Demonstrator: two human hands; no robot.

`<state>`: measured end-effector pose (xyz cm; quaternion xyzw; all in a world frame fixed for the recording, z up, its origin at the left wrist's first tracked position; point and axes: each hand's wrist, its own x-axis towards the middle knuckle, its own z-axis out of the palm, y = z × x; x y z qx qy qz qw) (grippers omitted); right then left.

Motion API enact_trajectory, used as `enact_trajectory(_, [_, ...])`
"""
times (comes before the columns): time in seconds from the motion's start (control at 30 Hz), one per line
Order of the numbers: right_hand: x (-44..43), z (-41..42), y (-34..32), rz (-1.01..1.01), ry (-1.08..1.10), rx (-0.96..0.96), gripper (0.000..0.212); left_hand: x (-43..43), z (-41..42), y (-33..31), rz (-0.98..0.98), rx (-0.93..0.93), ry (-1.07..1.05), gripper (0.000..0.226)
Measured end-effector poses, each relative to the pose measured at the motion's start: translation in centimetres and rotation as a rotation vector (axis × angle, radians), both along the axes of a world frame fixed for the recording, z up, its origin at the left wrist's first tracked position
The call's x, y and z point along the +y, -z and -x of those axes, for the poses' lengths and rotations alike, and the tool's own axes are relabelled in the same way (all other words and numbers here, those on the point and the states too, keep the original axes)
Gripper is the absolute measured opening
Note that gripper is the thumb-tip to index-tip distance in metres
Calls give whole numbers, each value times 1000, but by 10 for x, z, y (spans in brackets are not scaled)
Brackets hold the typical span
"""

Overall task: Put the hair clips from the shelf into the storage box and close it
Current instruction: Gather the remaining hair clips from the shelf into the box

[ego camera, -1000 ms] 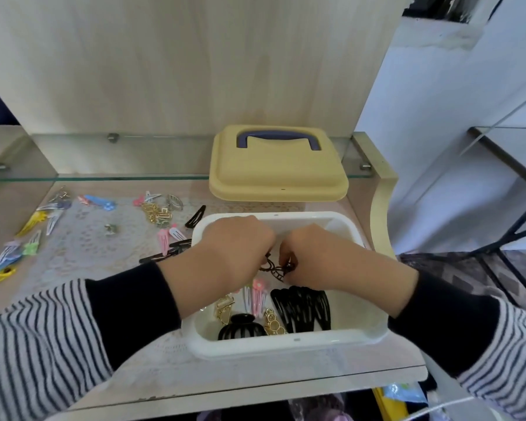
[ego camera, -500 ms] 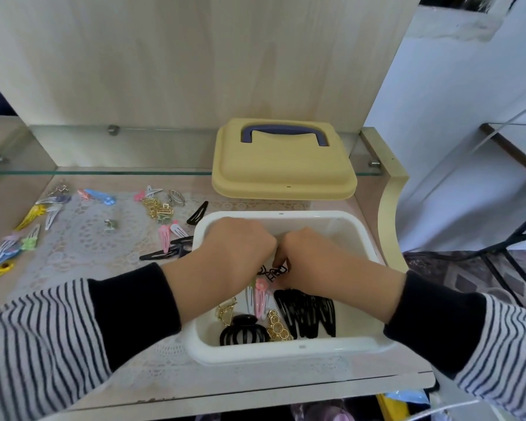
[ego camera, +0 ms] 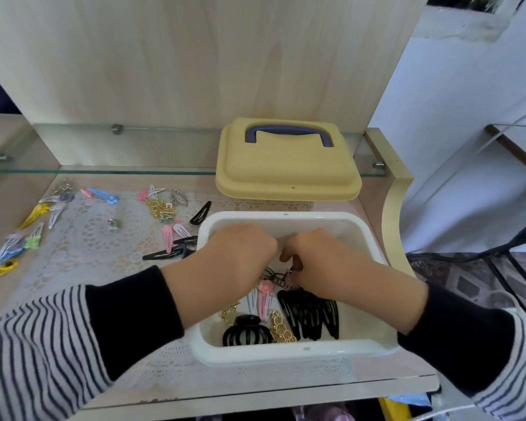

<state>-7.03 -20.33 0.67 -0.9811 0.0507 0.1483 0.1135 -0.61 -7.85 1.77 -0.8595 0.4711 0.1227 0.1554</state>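
white box [ego camera: 286, 354]: open, part-filled | yellow lid [ego camera: 286, 174]: off, just behind | loose clips [ego camera: 167, 237]: scattered left, apparently flat

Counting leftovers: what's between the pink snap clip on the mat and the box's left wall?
Head view: a white snap clip and a few dark snap clips lie between the pink clip and the storage box; the dark ones reach its wall.

The left hand [ego camera: 240, 256] hides its own fingertips and half the black clip [ego camera: 273, 276].

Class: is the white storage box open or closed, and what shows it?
Open. Its yellow lid lies apart behind the storage box, and hair clips show inside.
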Motion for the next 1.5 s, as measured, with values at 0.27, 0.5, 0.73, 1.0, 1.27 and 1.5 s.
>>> enact_trajectory(0.27, [-2,2,-18,40,45,-67,29,8,-7,-21,109,-37,-14,30])
enact_trajectory(0.5, [1,6,-47,-116,111,-150,24,37,-6,-42,438,-99,-5,32])
enact_trajectory(0.73, [43,2,-70,-266,140,-458,20,84,-11,-41,987,-230,-30,22])
enact_trajectory(1.0, [132,-28,-66,-316,95,-731,23,155,-36,-27,1210,-311,-330,25])
enact_trajectory(1.27, [208,-47,-20,-216,113,-689,29,210,-64,41,1166,-305,-553,21])
enact_trajectory(1.5, [233,-81,51,-72,270,-731,41,215,-83,90,1069,-130,-612,30])
